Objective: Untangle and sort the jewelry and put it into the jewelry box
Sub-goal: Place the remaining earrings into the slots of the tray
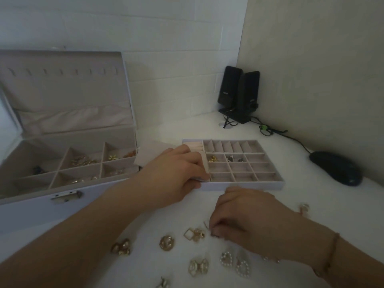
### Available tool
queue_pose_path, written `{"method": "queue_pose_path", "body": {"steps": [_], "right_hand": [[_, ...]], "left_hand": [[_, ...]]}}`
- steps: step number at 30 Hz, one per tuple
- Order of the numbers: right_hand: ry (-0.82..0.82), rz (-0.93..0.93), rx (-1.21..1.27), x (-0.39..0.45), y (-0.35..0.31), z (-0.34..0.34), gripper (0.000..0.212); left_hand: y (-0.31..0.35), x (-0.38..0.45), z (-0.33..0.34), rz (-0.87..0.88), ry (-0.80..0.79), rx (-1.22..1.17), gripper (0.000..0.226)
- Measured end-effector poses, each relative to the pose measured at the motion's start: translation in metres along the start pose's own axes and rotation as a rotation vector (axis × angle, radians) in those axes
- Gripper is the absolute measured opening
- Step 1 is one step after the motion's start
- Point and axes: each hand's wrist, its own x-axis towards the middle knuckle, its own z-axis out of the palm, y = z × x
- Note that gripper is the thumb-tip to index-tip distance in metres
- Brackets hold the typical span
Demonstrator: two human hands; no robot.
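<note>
Item in hand: small dark-and-gold earring (214, 234), pinched at the fingertips of the right hand (249, 221), low over the white desk (311, 204) and just right of a square-framed gold earring (194, 234). Judged very light, rigid, with a thin hook or post likely to bend or snag; best taken by the body, not by the wire. Exact shape too small and dim to tell.

Loose stock on the desk, near edge: round gold earring (166, 243), gold cluster piece (121, 246), bow-shaped gold piece (198, 266), pair of pearl-rimmed heart earrings (234, 261), one small piece (304, 207) apart at the right. All judged light, hard, slippery on the smooth top; pearl rims probably fragile, to be lifted by the frame edge. No chains seen tangled among them.

Destinations: divided tray (249, 183) just beyond the right hand, two compartments of its second row already holding pieces; jewelry box (31, 210) at the left, lid up, several lower compartments holding gold pieces.

Left hand (176, 169): palm down, forearm reaching across from lower left, fingers curled over the tray's left end, gripping a flat padded insert (204, 163) there.

Right hand: wrist bent, knuckles up, fingers curled tight downward, thumb and forefinger closed on the earring; thin bracelet (330, 254) at the wrist.

Also present: two black speakers (239, 90) in the corner, dark mouse (335, 168) at the right.
</note>
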Motion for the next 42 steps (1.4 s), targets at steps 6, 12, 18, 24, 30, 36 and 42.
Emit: {"method": "queue_pose_path", "body": {"steps": [6,12,18,24,30,36,42], "right_hand": [[0.046,0.091,0.151,0.003,0.0,-0.003,0.009],[0.15,0.219,0.414,-0.002,0.008,-0.02,0.012],[0.382,0.372,0.325,-0.003,0.042,-0.041,0.016],[0.319,0.545,0.07,0.013,0.114,-0.042,0.011],[0.398,0.42,-0.048,0.018,0.144,-0.039,0.013],[0.516,0.281,-0.121,0.016,0.154,-0.034,0.012],[0.361,0.234,-0.158,0.004,0.162,-0.03,0.022]], "left_hand": [[0.0,0.0,-0.001,0.0,-0.005,0.002,0.038],[0.0,0.001,-0.001,0.004,0.0,-0.007,0.039],[-0.001,0.0,0.0,-0.001,0.005,-0.02,0.036],[-0.001,0.0,-0.001,0.008,-0.005,-0.025,0.036],[-0.002,0.001,0.0,0.018,0.006,-0.031,0.036],[-0.003,0.0,0.001,0.021,0.008,-0.033,0.035],[-0.004,0.001,0.002,0.028,0.02,-0.039,0.033]]}}
